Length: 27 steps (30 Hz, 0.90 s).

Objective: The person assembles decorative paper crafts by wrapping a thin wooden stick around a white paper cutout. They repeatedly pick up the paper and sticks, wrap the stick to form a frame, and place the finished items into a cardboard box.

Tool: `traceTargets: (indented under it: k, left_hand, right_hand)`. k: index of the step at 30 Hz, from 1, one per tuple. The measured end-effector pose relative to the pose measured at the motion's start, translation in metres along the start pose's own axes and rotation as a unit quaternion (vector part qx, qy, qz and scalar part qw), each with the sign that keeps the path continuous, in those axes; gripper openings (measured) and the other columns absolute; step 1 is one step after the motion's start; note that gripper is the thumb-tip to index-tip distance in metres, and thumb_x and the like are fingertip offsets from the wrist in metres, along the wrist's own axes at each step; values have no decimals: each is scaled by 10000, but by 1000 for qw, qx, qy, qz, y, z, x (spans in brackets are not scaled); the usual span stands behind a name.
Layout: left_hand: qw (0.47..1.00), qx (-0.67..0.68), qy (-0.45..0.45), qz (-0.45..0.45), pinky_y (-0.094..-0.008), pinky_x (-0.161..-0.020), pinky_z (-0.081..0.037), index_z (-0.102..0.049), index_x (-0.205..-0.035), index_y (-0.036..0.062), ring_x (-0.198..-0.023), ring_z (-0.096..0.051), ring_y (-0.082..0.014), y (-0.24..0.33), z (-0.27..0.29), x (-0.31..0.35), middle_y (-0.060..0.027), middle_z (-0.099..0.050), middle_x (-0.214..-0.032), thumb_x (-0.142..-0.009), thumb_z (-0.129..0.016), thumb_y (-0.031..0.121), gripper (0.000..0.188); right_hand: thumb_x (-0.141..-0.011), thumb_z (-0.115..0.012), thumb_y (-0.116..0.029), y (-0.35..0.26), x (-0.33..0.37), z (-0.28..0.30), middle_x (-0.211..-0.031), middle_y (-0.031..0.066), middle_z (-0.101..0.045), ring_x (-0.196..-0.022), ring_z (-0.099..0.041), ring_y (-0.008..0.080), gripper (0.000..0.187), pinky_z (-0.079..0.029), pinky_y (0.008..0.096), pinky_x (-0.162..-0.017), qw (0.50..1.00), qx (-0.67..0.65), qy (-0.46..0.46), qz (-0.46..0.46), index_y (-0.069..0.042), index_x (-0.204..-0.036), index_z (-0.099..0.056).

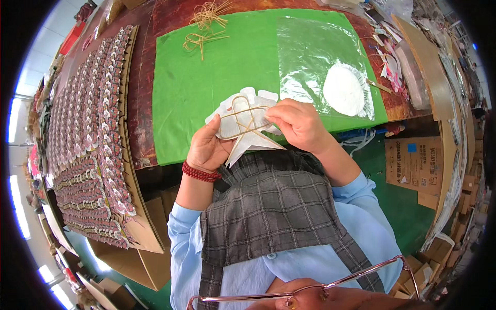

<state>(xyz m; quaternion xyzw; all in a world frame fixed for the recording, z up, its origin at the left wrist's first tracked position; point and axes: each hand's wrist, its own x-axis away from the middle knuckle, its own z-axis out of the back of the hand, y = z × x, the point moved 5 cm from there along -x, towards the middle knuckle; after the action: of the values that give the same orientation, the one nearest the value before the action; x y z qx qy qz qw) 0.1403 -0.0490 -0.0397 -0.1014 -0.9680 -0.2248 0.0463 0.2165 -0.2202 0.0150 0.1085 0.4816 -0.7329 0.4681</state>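
A small white kite [253,142] with a forked tail lies face down over my left palm, its tail end toward my apron. Thin bent bamboo strips form a looped, crossing frame [250,110] on its back. My left hand [206,143] grips the kite's left side, thumb on top by the frame and the other fingers beneath it. At the right side, my right hand [297,123] has its thumb and forefinger pinched together on the end of the bamboo frame. The exact contact under those fingertips is partly hidden.
A green cloth [212,77] covers the table. On its right, a clear plastic sheet [305,51] bears a mound of white paste [344,90] beside a small stick [378,86]. Bent bamboo frames [204,39] lie at the back. Rows of patterned pieces [93,108] fill a cardboard panel at left.
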Motion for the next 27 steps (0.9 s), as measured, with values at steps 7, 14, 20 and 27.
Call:
traceTargets:
  k: [7, 14, 20, 27]
  left_hand:
    - [1000, -5, 9, 9, -481, -1097, -338, -355, -1404, 3, -1285, -446, -367, -1, 0, 2, -178, -439, -1416, -1000, -406, 411, 577]
    - [996, -73, -36, 19, -479, -1078, -367, -235, -1463, -2, -1285, -445, -390, 4, 7, 26, -312, -413, -1379, -984, -383, 484, 697]
    - [975, -219, 40, -26, -345, -963, -477, -267, -1458, 9, -1144, -581, -270, 0, 3, 44, -261, -566, -1231, -884, -593, 13, 661]
    - [962, -248, 106, -24, -298, -874, -524, -288, -1437, -26, -1018, -652, -229, -3, 6, 47, -213, -641, -1126, -854, -573, -101, 653]
  right_hand:
    - [-760, -687, 21, 4, -2, 5, -749, 99, -625, -618, -602, 254, 135, -465, 326, -529, 1000, -1, 24, -3, -40, -875, -652]
    - [-763, -681, 58, 13, 2, 20, -765, 112, -645, -620, -603, 239, 139, -462, 308, -533, 999, 21, 43, -25, -14, -880, -656]
    - [-775, -671, 66, 17, 3, 24, -777, 116, -652, -650, -617, 228, 144, -474, 299, -557, 997, 1, 54, -59, -7, -899, -670]
    - [-777, -672, 66, 17, 4, 23, -783, 112, -657, -658, -621, 225, 142, -476, 296, -562, 997, 1, 61, -53, -7, -899, -671]
